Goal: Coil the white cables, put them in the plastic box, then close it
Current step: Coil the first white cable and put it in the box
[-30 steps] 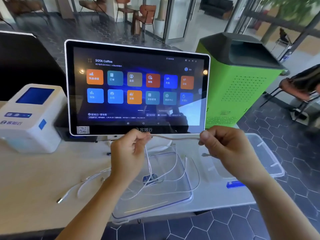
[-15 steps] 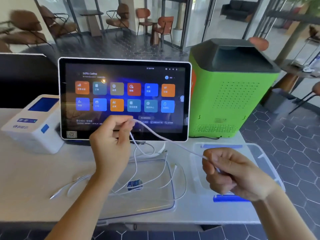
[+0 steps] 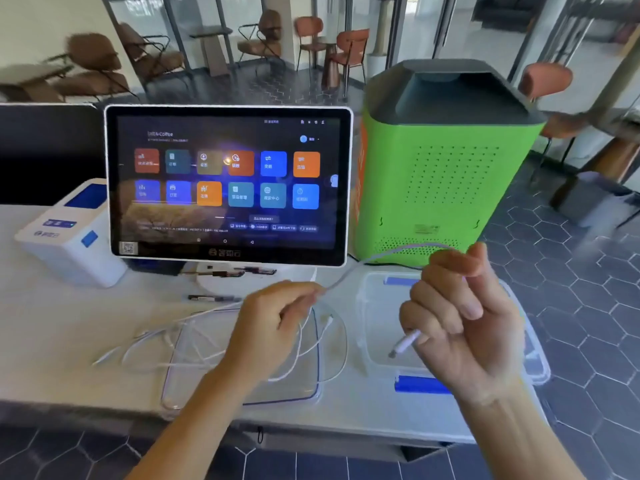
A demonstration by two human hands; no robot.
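A thin white cable (image 3: 349,275) runs from my left hand (image 3: 273,320) up and over the thumb of my right hand (image 3: 460,323). Both hands pinch it, and its plug end (image 3: 405,342) sticks out below my right fingers. More white cables (image 3: 162,341) lie loose across the clear box lid (image 3: 308,396) and the table to its left. The clear plastic box (image 3: 377,306) with blue clips stands open under my right hand.
A touchscreen terminal (image 3: 228,185) stands right behind the hands, with a white receipt printer (image 3: 69,237) to its left and a green machine (image 3: 440,174) on the floor to the right. A black pen (image 3: 211,298) lies by the terminal's foot. The table edge (image 3: 311,434) is close to me.
My left hand has dropped from in front of the screen to just above the lid. My right hand has risen and turned, looping the cable over its thumb.
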